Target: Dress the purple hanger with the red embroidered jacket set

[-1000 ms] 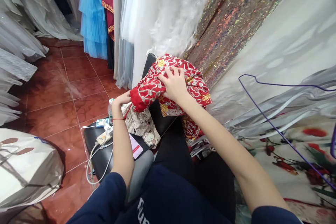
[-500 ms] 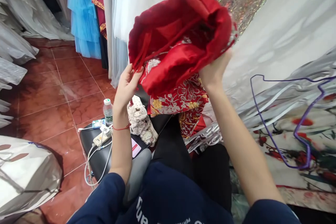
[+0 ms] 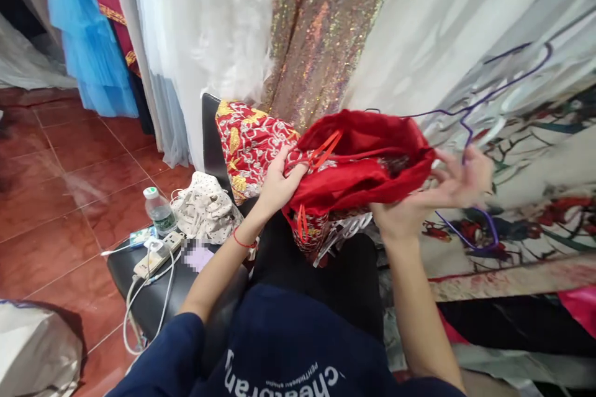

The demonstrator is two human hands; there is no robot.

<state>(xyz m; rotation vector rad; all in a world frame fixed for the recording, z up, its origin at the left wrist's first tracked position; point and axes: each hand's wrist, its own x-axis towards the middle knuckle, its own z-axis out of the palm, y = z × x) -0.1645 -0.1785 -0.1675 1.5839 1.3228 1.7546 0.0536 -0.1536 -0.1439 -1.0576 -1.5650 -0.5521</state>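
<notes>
A red embroidered garment (image 3: 354,167) with a plain red lining is held up over my lap, its opening facing me. My left hand (image 3: 277,183) grips its left edge beside the patterned red and silver cloth (image 3: 249,139). My right hand (image 3: 437,195) is under the garment's right side, fingers partly spread and blurred, touching the cloth and a purple wire hanger (image 3: 470,136). Red ties hang from the garment.
A black stool (image 3: 153,291) at lower left carries a water bottle (image 3: 158,211), a power strip with white cables (image 3: 156,254) and a spotted cloth bag (image 3: 205,208). Hanging dresses, blue, white and sequinned, line the back. Plastic-covered floral fabric lies at right. Red floor tiles at left.
The garment came down from head height to lap height and swung right. My right hand moved to the purple hanger. The view turned right.
</notes>
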